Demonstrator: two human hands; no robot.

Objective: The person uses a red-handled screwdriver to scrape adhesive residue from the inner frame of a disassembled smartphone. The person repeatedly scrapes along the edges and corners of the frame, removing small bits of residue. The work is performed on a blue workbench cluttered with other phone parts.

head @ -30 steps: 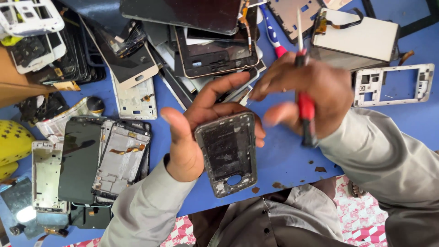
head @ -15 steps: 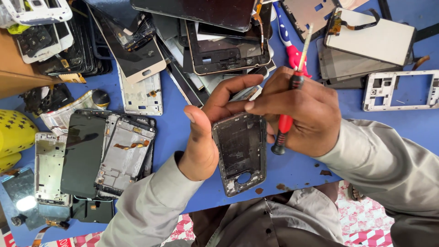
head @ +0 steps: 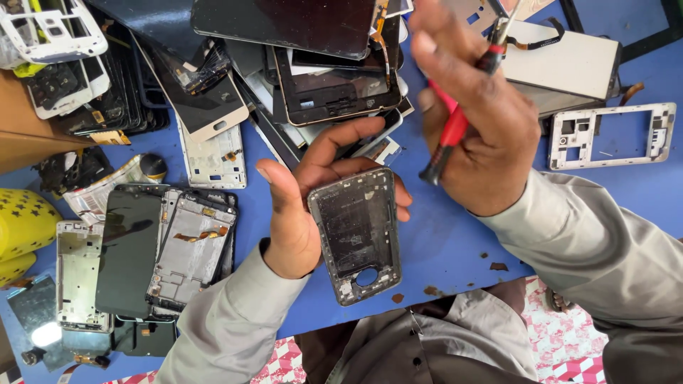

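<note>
The left hand (head: 295,213) cradles a dark grey, rectangular metal phone frame (head: 356,233) with a round camera hole near its lower end, fingers wrapped behind it and thumb raised along its left edge, so its grip is closed on the frame; the frame hangs above the blue tabletop (head: 455,242), close to the person's body, inner face up; half a second ago the right hand (head: 484,121) was pressed down against the frame's upper edge, and it has now lifted up and away to the right, well apart from the frame; its grip stays clenched around a red-handled screwdriver (head: 455,124) with a black end, held tilted; the frame itself has barely shifted in the left hand; judged from that, the tool's contact with the frame has just ended and the frame lies exposed for a look; beyond the hands sits a heap of dark glass phone screens (head: 299,28), a white plastic phone frame (head: 612,135) at right and a silver bare phone chassis (head: 192,249) at left
</note>
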